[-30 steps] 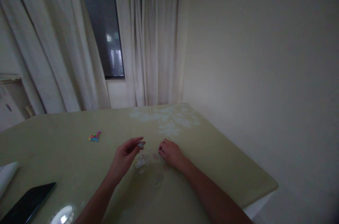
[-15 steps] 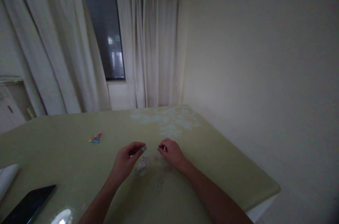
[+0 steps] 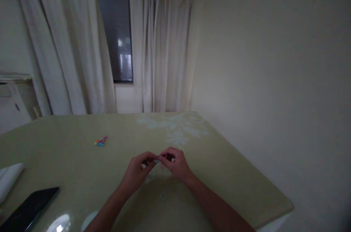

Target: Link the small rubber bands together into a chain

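Observation:
Above the middle of the table, my left hand [image 3: 138, 172] pinches a small pale patterned piece [image 3: 156, 161] between thumb and fingertips; its kind is too small to tell. My right hand [image 3: 177, 164] meets it from the other side, thumb and fingers closed at the piece's edge. Whatever its fingertips hold is too small to make out. Behind and below the left fingers lies a small clear plastic bag [image 3: 150, 177], partly hidden. Nearer to me on the table is a thin pale ring [image 3: 163, 196].
A little heap of bright coloured pieces [image 3: 101, 141] sits farther back on the green-covered table [image 3: 227, 173]. At the left are a black flat device [image 3: 30, 208] and a white object [image 3: 10, 180]. A shiny round thing [image 3: 59, 223] lies near the front. The wall borders the right side.
My hands were apart and have come together at the fingertips. The left moved right with the small piece. The view has shifted slightly, and the plastic bag is now more covered.

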`<state>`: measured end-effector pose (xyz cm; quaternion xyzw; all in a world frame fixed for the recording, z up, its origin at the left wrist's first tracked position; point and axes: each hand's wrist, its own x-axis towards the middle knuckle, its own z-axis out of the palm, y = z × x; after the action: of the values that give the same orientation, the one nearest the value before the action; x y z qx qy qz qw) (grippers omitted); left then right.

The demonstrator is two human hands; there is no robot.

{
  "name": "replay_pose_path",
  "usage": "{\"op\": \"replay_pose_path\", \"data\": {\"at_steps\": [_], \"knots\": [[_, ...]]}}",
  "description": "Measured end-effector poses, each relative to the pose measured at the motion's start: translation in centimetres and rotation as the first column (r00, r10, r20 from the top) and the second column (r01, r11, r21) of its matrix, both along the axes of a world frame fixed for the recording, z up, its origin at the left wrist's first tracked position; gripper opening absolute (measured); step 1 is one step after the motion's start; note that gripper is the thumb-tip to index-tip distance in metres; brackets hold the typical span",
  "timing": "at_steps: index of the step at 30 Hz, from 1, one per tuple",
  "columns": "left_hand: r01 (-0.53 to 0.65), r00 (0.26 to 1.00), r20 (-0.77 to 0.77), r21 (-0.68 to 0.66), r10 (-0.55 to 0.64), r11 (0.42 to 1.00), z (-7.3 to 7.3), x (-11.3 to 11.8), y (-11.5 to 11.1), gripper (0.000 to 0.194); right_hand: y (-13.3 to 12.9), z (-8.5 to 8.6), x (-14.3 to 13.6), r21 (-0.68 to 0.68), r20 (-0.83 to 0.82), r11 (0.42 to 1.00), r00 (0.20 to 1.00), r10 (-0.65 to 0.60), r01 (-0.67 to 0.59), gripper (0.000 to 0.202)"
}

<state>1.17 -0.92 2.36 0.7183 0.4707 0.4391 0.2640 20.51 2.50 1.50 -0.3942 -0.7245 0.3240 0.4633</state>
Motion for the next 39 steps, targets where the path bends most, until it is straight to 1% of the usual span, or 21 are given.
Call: {"op": "replay_pose_path", "data": {"at_steps": [2, 6, 11, 15, 20, 23, 26, 29, 31, 33, 36, 39], "knots": [[-0.024, 0.999, 0.025, 0.014, 0.024, 1.0, -0.1, -0.1, 0.1, 0.018, -0.1, 0.0, 0.0, 0.011, -0.019, 1.0, 1.0, 0.025, -0.024, 0.015], [-0.044, 0.998, 0.042, 0.048, 0.042, 0.998, -0.3, -0.1, 0.3, 0.027, -0.1, -0.2, -0.1, 0.05, -0.052, 0.996, 0.996, 0.073, -0.07, 0.016], [-0.042, 0.999, 0.018, 0.123, 0.04, 0.992, -0.5, -0.1, 0.3, 0.023, 0.1, -0.7, -0.1, 0.079, -0.065, 0.992, 0.992, 0.108, -0.103, 0.022], [-0.077, 0.997, 0.038, 0.143, 0.073, 0.987, -0.9, -0.1, 0.3, 0.022, 0.4, -1.1, -0.2, 0.048, -0.108, 0.989, 0.984, 0.144, -0.14, 0.028], [-0.067, 0.997, 0.048, 0.161, 0.06, 0.985, -1.0, -0.2, 0.4, 0.022, 0.3, -1.1, -0.5, 0.042, -0.173, 0.994, 0.979, 0.11, -0.104, 0.032], [-0.059, 0.998, 0.043, 0.159, 0.053, 0.986, -0.9, -0.1, 0.3, 0.023, 0.2, -1.1, -0.6, 0.05, -0.154, 0.996, 0.985, 0.076, -0.069, 0.031], [-0.055, 0.998, 0.034, 0.133, 0.051, 0.99, -0.8, 0.1, 0.2, 0.021, 0.1, -1.0, -0.6, 0.059, -0.123, 0.997, 0.991, 0.058, -0.051, 0.026], [-0.055, 0.997, 0.054, 0.086, 0.05, 0.995, -0.6, 0.1, 0.1, 0.02, 0.1, -1.1, -0.6, 0.042, -0.127, 0.998, 0.99, 0.055, -0.05, 0.023], [-0.093, 0.992, 0.092, 0.069, 0.086, 0.993, -0.3, -0.1, 0.2, 0.021, 0.2, -1.3, -0.6, 0.027, -0.118, 0.998, 0.991, 0.054, -0.052, 0.021], [-0.167, 0.977, 0.147, 0.067, 0.156, 0.984, 0.1, -0.7, 0.4, 0.026, 0.4, -1.5, -0.6, 0.043, -0.069, 0.998, 0.996, 0.051, -0.048, 0.015], [-0.277, 0.933, 0.256, 0.061, 0.254, 0.959, 0.8, -1.8, 0.6, 0.033, 0.8, -1.9, -0.5, 0.106, 0.044, 0.994, 0.999, 0.031, -0.036, 0.006], [-0.345, 0.877, 0.368, 0.03, 0.31, 0.938, 1.4, -2.9, 0.8, 0.037, 1.2, -2.3, -0.4, 0.128, 0.121, 0.992, 0.993, 0.006, -0.022, 0.007]]}}
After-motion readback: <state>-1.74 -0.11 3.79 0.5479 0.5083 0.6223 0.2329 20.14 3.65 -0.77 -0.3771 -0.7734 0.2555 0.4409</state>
